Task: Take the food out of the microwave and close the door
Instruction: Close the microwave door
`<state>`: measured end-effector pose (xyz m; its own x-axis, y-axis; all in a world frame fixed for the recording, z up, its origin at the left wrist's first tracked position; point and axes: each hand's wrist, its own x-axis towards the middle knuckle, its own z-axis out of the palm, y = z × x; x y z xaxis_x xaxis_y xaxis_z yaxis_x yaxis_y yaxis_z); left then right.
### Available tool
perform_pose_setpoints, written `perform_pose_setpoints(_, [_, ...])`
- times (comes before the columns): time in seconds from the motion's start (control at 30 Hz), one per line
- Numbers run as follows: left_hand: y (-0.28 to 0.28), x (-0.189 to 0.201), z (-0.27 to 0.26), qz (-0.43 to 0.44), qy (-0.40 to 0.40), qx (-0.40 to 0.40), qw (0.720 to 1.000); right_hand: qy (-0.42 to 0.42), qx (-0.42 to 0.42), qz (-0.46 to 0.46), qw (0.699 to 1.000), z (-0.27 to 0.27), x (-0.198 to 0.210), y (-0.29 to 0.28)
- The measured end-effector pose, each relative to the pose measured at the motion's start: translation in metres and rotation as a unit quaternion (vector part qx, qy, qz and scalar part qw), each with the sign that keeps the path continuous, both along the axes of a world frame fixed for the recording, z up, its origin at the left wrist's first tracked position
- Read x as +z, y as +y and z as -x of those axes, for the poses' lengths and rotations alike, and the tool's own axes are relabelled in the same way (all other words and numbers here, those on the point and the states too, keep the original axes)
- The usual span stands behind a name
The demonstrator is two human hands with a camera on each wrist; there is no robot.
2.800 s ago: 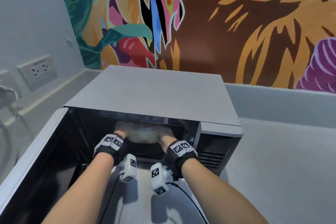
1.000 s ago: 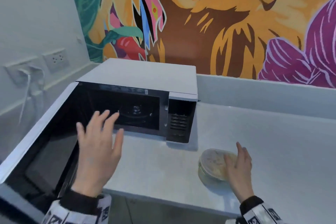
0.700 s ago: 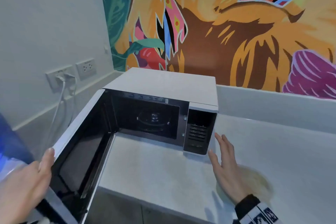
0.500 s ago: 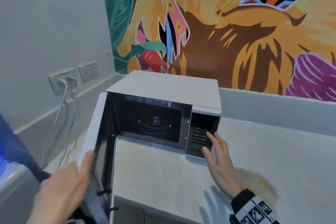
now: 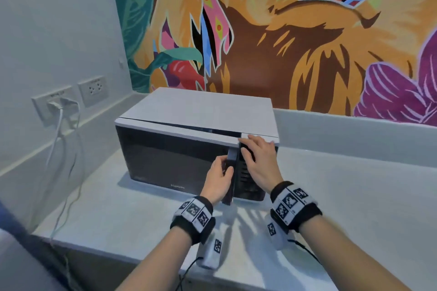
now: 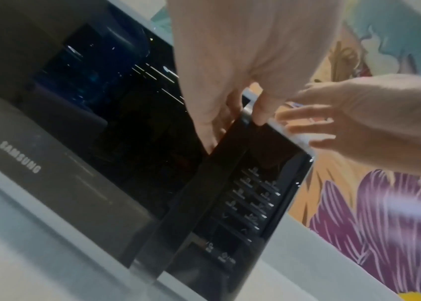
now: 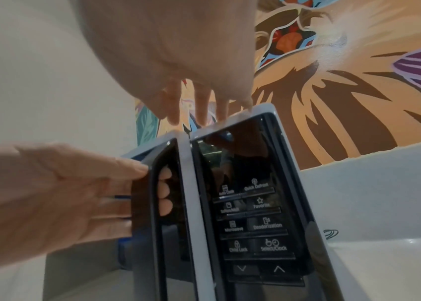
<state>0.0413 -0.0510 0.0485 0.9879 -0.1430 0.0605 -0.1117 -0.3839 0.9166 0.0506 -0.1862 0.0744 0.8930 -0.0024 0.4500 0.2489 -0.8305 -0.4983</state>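
Observation:
The white microwave (image 5: 201,111) stands on the counter with its dark door (image 5: 170,160) swung almost flush; a thin dark gap shows along the door's top edge. My left hand (image 5: 220,172) grips the vertical door handle (image 5: 231,160), its fingertips (image 7: 164,195) curled behind the handle (image 7: 142,193). My right hand (image 5: 257,160) lies flat with straight fingers on the top of the control panel (image 5: 248,184), beside the handle. The keypad (image 7: 250,213) is visible below that hand. The food container is out of view in every frame.
The pale counter (image 5: 343,196) runs right of the microwave, its front edge near my forearms. Two wall sockets (image 5: 93,88) sit on the left wall, and a white cable (image 5: 59,149) hangs from one. A painted mural wall rises behind.
The left hand has swung the door from wide open to nearly flush and now holds its handle. The right hand moved from the panel's lower face up to its top.

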Motion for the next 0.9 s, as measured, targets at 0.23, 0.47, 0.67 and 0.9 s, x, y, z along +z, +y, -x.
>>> perform_pose_setpoints(0.23, [-0.002,-0.006,0.001,0.004,0.020,-0.025,0.999,-0.067,-0.061,0.046,0.995,-0.021,-0.007,0.009])
perform_pose_setpoints(0.47, [-0.011,-0.013,-0.021,-0.015,0.013,-0.019,1.000,-0.080,-0.105,0.080,0.988,-0.032,-0.004,0.014])
perform_pose_setpoints(0.67, [-0.014,-0.019,-0.032,-0.027,0.015,-0.020,0.999,-0.063,-0.123,0.089,0.986,-0.032,-0.004,0.019])
perform_pose_setpoints(0.9, [-0.012,-0.007,-0.028,-0.014,0.042,-0.033,0.998,-0.031,-0.095,0.075,0.992,-0.024,0.007,0.020])
